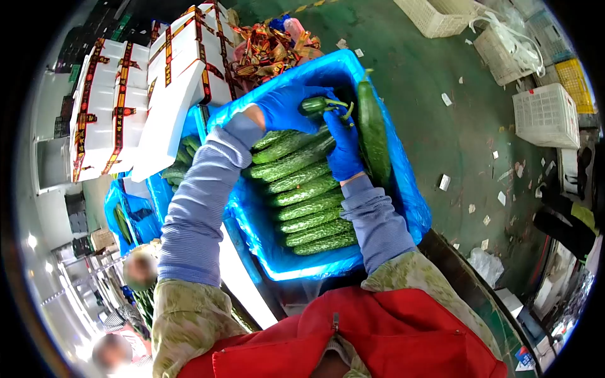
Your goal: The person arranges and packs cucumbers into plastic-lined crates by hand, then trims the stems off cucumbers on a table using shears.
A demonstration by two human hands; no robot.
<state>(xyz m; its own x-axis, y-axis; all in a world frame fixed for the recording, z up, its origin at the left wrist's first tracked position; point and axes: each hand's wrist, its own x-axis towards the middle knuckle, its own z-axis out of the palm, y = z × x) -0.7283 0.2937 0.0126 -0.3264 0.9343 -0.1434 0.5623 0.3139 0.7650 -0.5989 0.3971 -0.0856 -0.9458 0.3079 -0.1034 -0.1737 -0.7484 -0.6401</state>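
A worker in blue gloves and grey-blue sleeve covers leaned over a foam box lined with blue plastic (413,208), where cucumbers lay packed side by side in a neat crosswise row (309,208) so that each filled the gap left by the last. The left hand (287,107) was closed around a small dark cucumber (315,104) at the far end of the box, its stalk end poking out toward the other glove. The right hand (343,148) gripped a long cucumber (373,132) that stood lengthwise against the liner's right wall, turned across the run of the others, seemingly to use the narrow strip that the row left along that side. The liner was folded out over the box's rim, which kept the vegetables off the bare foam. To the left, a second lined box (179,170) held more cucumbers, partly covered by a white lid, and sealed white foam boxes bound with red and gold tape (126,94) stood stacked beyond it. A heap of loose tape scraps (271,47) lay behind, and white plastic crates (545,113) sat on the green floor among scattered bits of paper
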